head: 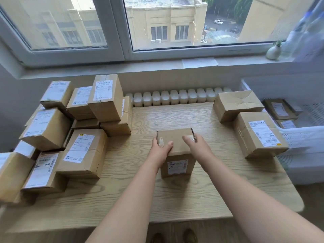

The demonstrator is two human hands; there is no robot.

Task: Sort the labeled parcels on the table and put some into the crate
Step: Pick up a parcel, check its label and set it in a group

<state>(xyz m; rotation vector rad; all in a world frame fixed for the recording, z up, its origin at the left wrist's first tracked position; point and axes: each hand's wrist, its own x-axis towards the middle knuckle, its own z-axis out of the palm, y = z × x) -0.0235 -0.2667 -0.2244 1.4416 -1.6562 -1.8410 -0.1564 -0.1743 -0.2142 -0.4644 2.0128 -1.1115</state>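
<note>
Box (177, 142) stands on the table (175, 199), between your hands. Its label (177, 167) is on the near face, below the grip and towards you.

Grip: left hand (160, 149) clasps the left top edge and right hand (195, 144) the right top edge. Both thumbs lie on the top face. The fingers wrap down the side walls and are mostly hidden. Both hands are closed on the box, not spread. Whether the base has left the table cannot be told.

Handling (judgement): plain taped cardboard, so stiff at the edges and softer mid-panel. The surface is matte and unlikely to slip. It is small enough for one hand, but the weight is unknown, so assume some mass until it lifts. The contents are not visible, so do not squeeze the walls. Hold at opposite edges near the corners, as now, or slide the fingers under the base if it feels heavy. Keep the label face uncovered so that it stays readable.

Surroundings: the pile (82, 149) of labelled parcels lies left of the grip. Two parcels (261, 135) lie right of it. The crate (301, 135) is further right, past those two, and already has parcels inside. Carrying the box there means clearing the two parcels first.
</note>
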